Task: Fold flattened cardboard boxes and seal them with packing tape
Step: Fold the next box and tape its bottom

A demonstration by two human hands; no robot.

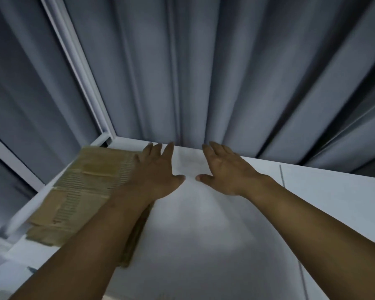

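We see the fingers of the left hand straight and a little spread, palm down, tips reaching the far edge of the table. The right hand mirrors it just beside, fingers likewise straight and slightly apart, and the two thumbs point at each other with a small gap between them. Neither hand holds anything. We cannot tell whether the palms rest on the tabletop or hover just over it, since the picture is blurred. The flattened cardboard lies on the table's left part, worn and patched with strips of brown tape. The left forearm crosses over its right edge and hides part of it, and its left corner reaches the table's edge. The table is white and bare under the hands, with a thin dark line on its right side. Behind it hangs a grey curtain in long folds, and at the left a white window frame runs down to the table's corner.
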